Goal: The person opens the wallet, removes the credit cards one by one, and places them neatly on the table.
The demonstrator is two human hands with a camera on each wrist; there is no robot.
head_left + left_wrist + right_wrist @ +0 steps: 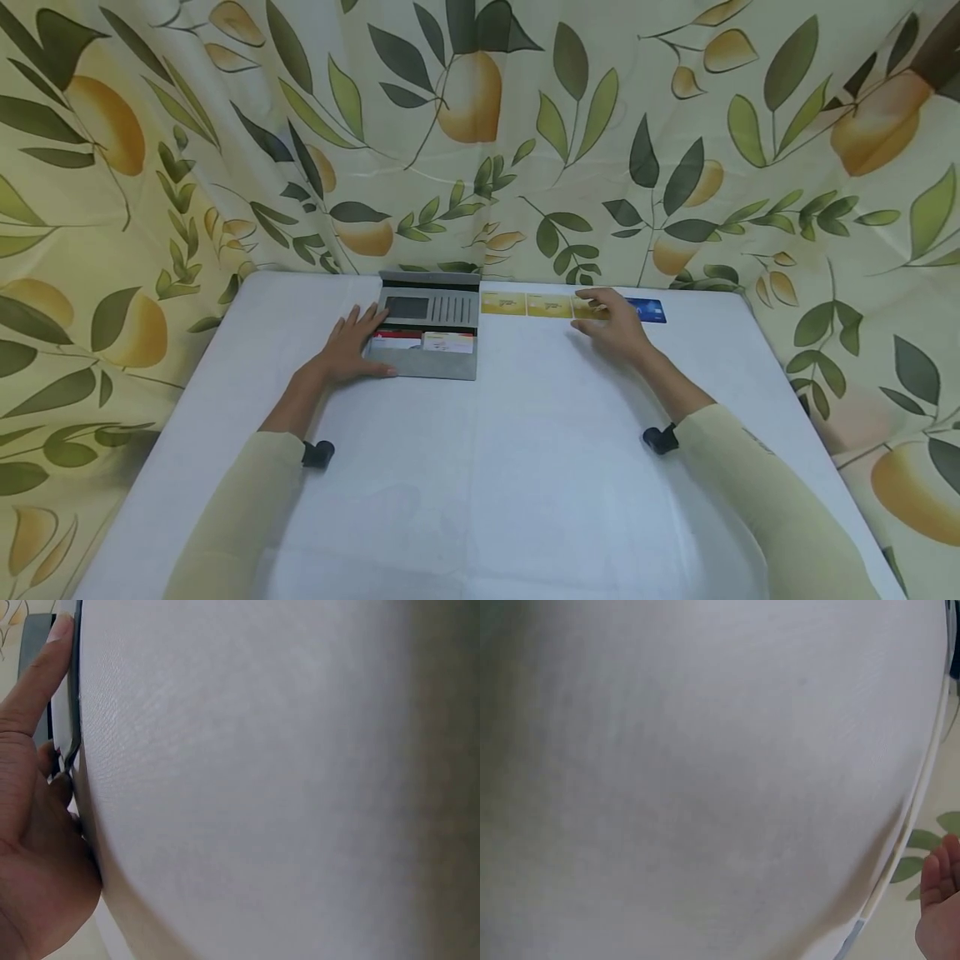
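Observation:
An opened grey card wallet (455, 367) lies flat near the table's back edge, with a dark window, a row of slots and white and red-topped cards (447, 342) in its pocket. My left hand (347, 346) rests on its left side, fingers spread and thumb along the lower flap; the thumb (37, 682) also shows in the left wrist view. To the wallet's right, yellow cards (548, 306) form a row ending in a blue card (649, 311). Above the third yellow card is my right hand (617, 327), thumb and fingers apart; its fingertips appear in the right wrist view.
A white cloth covers the table (480, 483). Behind and at both sides hangs a curtain (480, 192) with a leaf and fruit print, close against the table's back edge. Small dark cameras (661, 440) sit at both wrists.

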